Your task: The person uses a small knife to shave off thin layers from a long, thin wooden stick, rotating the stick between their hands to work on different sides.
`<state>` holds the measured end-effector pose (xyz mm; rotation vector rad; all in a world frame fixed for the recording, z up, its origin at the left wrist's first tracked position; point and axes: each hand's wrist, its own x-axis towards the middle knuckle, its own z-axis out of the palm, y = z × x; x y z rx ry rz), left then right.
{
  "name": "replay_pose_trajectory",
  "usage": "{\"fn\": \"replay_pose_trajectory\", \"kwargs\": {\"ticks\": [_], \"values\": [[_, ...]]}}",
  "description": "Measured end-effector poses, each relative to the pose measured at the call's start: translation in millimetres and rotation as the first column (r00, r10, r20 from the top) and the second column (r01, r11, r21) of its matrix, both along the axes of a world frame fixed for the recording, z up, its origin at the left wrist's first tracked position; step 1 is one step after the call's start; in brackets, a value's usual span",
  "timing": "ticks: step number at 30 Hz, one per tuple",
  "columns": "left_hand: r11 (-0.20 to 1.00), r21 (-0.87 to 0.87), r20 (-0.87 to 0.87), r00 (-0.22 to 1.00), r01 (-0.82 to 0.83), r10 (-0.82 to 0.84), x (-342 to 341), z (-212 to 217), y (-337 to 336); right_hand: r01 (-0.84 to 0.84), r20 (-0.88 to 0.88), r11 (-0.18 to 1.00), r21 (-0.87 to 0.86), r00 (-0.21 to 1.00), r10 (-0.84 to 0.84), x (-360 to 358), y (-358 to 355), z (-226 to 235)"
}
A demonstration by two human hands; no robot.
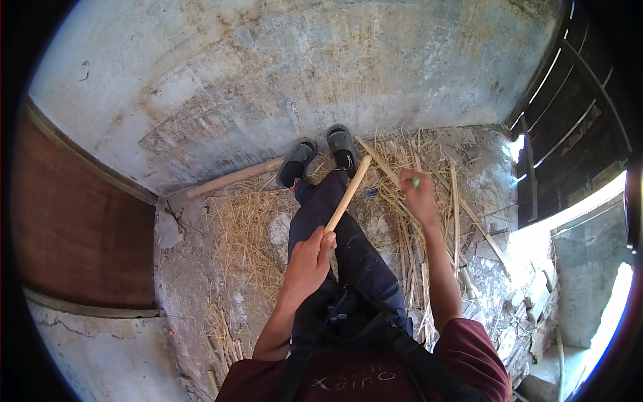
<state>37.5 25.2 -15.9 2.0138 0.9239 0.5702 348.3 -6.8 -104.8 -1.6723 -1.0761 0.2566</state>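
Note:
My left hand [305, 266] is closed round the lower end of a pale wooden stick [351, 190]. The stick slants up and to the right over my legs, its far end near my shoes [341, 142]. To the right, apart from the stick, my right hand [420, 199] is closed in a fist. A small green end [416, 182] shows at its fingers. The rest of what this hand holds is hidden, so I cannot tell its kind.
Straw [244, 224] covers much of the floor. Long wooden strips [456, 208] lie on the right, and a thick pole [234, 177] rests along the stained wall [281, 74]. A brown panel [87, 221] stands left, dark boards [569, 127] right, with rubble [526, 301] below them.

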Motion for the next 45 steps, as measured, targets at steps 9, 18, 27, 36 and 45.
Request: {"fn": "replay_pose_trajectory", "kwargs": {"ticks": [9,18,27,36,45], "values": [[0.996,-0.033,0.015,0.996,0.087,-0.086,20,17,-7,-0.056,0.336,0.995,0.078,0.942,0.026,-115,-11,45],[0.989,0.14,0.047,0.997,0.048,-0.055,25,7,-13,-0.052,0.376,0.996,0.075,0.926,0.021,-112,-2,37],[0.978,0.208,-0.016,0.999,0.033,-0.03,28,9,-17,-0.02,0.431,0.985,0.171,0.901,-0.057,-105,6,32],[0.975,0.221,-0.035,0.999,0.038,-0.031,27,9,-16,0.037,0.451,0.982,0.183,0.885,-0.117,-93,9,35],[0.97,0.244,0.001,1.0,0.017,-0.018,20,5,-10,0.07,0.465,0.973,0.218,0.869,-0.167,-96,20,34]]}}
